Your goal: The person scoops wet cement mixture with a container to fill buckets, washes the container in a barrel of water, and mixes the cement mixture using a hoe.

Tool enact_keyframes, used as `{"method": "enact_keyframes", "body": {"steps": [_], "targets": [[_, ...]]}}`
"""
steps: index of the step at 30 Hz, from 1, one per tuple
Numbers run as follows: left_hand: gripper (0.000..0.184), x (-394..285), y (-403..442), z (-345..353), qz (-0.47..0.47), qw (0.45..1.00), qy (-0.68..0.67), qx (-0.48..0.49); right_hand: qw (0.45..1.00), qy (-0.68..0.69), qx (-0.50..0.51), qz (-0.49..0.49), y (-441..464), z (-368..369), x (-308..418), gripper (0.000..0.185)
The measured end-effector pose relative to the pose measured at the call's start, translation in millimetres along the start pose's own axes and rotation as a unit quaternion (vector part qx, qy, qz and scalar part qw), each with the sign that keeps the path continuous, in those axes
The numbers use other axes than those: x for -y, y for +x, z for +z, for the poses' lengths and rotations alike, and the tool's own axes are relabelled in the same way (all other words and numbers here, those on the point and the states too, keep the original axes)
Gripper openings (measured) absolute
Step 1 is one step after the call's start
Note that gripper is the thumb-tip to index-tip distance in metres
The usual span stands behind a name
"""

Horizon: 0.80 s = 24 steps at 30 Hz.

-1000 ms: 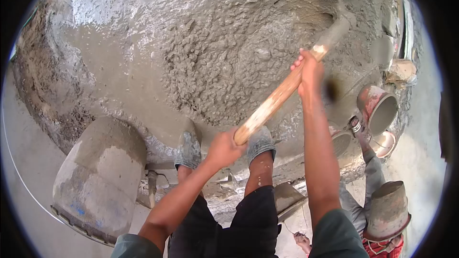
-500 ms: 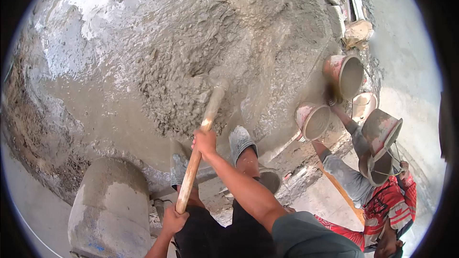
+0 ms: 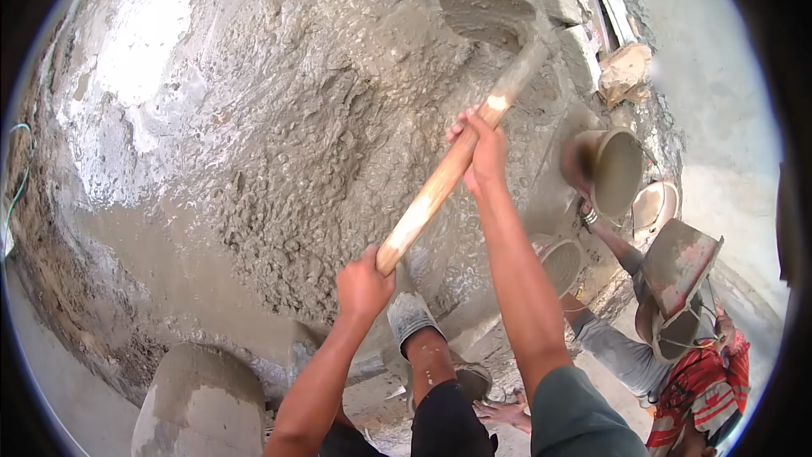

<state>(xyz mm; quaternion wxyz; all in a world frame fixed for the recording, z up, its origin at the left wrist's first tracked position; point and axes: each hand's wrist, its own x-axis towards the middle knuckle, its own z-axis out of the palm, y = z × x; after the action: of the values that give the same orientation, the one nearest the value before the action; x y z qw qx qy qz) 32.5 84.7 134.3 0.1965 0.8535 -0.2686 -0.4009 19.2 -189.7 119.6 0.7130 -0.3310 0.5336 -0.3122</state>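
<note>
I hold a hoe by its wooden handle (image 3: 427, 199) with both hands. My left hand (image 3: 365, 285) is closed around the butt end of the handle, just above my mud-caked boot (image 3: 412, 317). Farther up the shaft, my right hand (image 3: 488, 151) wraps around it near the muddy upper section. The mud-coated hoe blade (image 3: 486, 15) lies at the far side of the wet grey concrete mix (image 3: 304, 161), close against its surface. A lumpy heap of the mix spreads to the left of the handle.
Mud-smeared buckets (image 3: 619, 173) stand along the right edge. A co-worker in a red patterned shirt (image 3: 706, 389) holds more buckets (image 3: 681, 267) there. A rounded, cement-coated container (image 3: 200, 406) sits at the lower left. Stones (image 3: 626, 72) and boards border the mix at upper right.
The hoe has swung from the middle of the mix to the upper right, and its blade now shows. Both my hands moved up and right with it. The co-worker's buckets shifted slightly.
</note>
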Motion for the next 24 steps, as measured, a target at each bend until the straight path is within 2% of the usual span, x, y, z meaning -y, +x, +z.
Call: {"method": "enact_keyframes", "body": {"steps": [1, 2, 5, 6, 9, 12, 14, 17, 21, 24], "targets": [[0.031, -34, 45, 2, 0.017, 1.0, -0.009, -0.011, 0.999, -0.025, 0.002, -0.029, 48, 3, 22, 0.016], [0.031, -70, 87, 2, -0.004, 1.0, 0.001, -0.001, 0.997, -0.058, 0.023, -0.048, 102, -2, 37, 0.02], [0.026, -128, 173, 0, 0.063, 0.997, 0.0, -0.053, 0.999, -0.026, 0.023, -0.006, 233, -2, 59, 0.017], [0.025, -135, 190, 6, 0.059, 0.997, 0.009, -0.05, 1.0, -0.017, 0.009, -0.004, 256, -1, 55, 0.016], [0.02, -123, 213, 22, 0.026, 0.999, 0.027, -0.026, 0.98, -0.176, -0.034, 0.088, 282, -16, 5, 0.013], [0.02, -91, 182, 35, -0.019, 0.999, 0.021, 0.044, 0.978, -0.149, -0.075, 0.128, 256, -47, -50, 0.01], [0.021, -82, 160, 34, -0.032, 0.997, -0.001, 0.075, 0.972, -0.163, -0.093, 0.141, 238, -54, -58, 0.007], [0.021, -74, 121, 15, -0.073, 0.991, 0.009, 0.109, 0.958, -0.177, -0.079, 0.211, 197, -52, -79, 0.007], [0.021, -21, 51, -26, -0.066, 0.988, 0.078, 0.116, 0.947, -0.089, -0.13, 0.281, 101, -60, -140, 0.004], [0.023, 15, -23, -37, -0.066, 0.983, 0.105, 0.137, 0.925, -0.139, -0.153, 0.318, 14, -73, -182, 0.007]]}}
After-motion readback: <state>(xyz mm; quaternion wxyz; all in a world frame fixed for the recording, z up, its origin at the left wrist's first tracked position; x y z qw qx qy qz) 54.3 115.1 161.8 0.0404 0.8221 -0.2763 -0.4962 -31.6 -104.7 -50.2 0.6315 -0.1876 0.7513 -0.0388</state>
